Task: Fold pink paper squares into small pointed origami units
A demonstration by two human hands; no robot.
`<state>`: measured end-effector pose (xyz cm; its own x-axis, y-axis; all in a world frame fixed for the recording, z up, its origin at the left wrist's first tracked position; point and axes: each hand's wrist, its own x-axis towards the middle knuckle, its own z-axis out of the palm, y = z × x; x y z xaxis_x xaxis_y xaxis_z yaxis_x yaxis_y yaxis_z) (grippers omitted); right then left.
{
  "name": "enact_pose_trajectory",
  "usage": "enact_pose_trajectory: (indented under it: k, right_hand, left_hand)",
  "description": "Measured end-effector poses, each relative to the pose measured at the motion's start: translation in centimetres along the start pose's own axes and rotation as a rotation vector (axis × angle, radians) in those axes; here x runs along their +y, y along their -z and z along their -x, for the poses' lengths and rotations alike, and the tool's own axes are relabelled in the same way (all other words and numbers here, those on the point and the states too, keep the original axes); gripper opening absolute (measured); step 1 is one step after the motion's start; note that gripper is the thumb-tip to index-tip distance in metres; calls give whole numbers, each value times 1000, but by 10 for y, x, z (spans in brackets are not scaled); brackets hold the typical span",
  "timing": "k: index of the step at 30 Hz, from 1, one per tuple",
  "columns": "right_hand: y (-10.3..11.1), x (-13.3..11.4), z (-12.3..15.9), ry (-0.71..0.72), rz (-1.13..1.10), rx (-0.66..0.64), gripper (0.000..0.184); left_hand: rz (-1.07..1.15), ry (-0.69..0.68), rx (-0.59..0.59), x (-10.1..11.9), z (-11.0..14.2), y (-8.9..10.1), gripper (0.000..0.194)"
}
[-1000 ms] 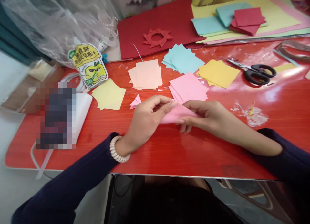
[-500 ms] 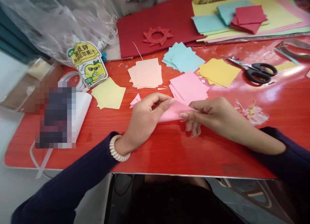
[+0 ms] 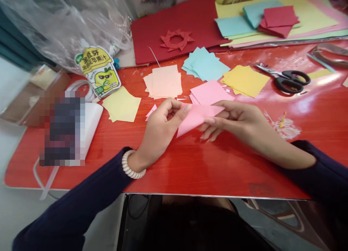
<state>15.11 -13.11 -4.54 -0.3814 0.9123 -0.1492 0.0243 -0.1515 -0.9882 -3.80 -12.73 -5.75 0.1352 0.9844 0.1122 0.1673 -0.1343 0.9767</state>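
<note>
A folded pink paper point(image 3: 194, 117) is held just above the red table point(image 3: 190, 164), between both hands. My left hand point(image 3: 160, 129) pinches its left end with thumb and fingers curled. My right hand point(image 3: 233, 120) grips its right end, fingers underneath and thumb on top. Right behind the hands lies a stack of pink squares point(image 3: 209, 92). A small folded pink piece point(image 3: 151, 111) rests by my left hand.
Stacks of paper squares lie behind: peach point(image 3: 164, 82), light blue point(image 3: 205, 64), orange-yellow point(image 3: 244, 80), pale yellow point(image 3: 122, 104). Scissors point(image 3: 288, 79) lie at the right. A dark red sheet point(image 3: 174, 30) bears a folded red ring point(image 3: 176, 40). A juice pouch point(image 3: 99, 71) stands at left.
Both hands have lifted the pink paper a little off the table and tilted it up, showing its flat face. My right fingers have shifted under the sheet.
</note>
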Motion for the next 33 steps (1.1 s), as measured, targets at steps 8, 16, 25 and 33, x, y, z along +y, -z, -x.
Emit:
enact_pose_trajectory:
  k: [8, 16, 25, 33]
  right_hand:
    - [-1, -5, 1, 62, 66, -12, 21]
    - [1, -3, 2, 92, 112, -16, 15]
    - [-3, -1, 3, 102, 203, 41, 24]
    - [-6, 1, 0, 70, 54, 25, 26]
  left_hand:
    - [-135, 36, -269, 9, 5, 1, 24]
    - [-143, 89, -383, 8, 5, 2, 27]
    - [-121, 63, -367, 9, 8, -5, 25]
    - [-191, 88, -350, 9, 5, -3, 36]
